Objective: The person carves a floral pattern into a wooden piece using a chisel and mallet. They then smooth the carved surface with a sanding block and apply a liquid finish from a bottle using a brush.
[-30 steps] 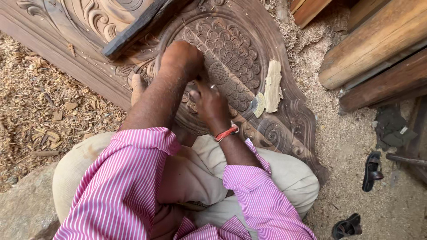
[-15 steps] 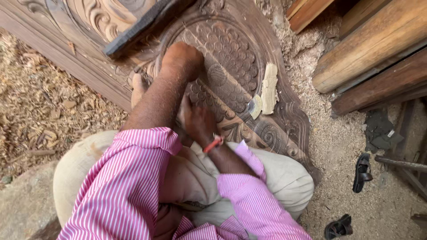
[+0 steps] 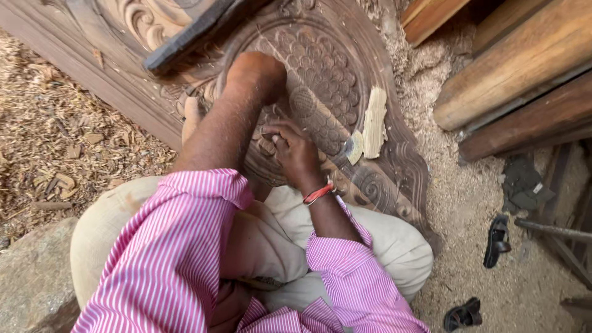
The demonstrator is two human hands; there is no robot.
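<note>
A large dark carved wooden panel [image 3: 345, 68] with scale and scroll patterns lies on the ground in front of me. My left hand [image 3: 258, 73] is bent at the wrist over the carved centre, and its fingers are hidden under it. My right hand [image 3: 295, 153], with a red band at the wrist, presses on the carving just below the left forearm. Its fingers are closed around a small tool [image 3: 266, 138], of which only a short end shows. My knees in beige trousers [image 3: 394, 246] touch the panel's lower edge.
Two pale scraps [image 3: 373, 122] lie on the panel to the right of my hands. A dark plank [image 3: 191, 37] rests across its top. Thick timber beams [image 3: 524, 68] are stacked at upper right. Wood shavings [image 3: 55, 142] cover the left ground; a stone [image 3: 31, 277] and sandals [image 3: 496, 240] lie nearby.
My right hand has slid left and down along the carving, closer to the left forearm. The left arm has stayed where it was.
</note>
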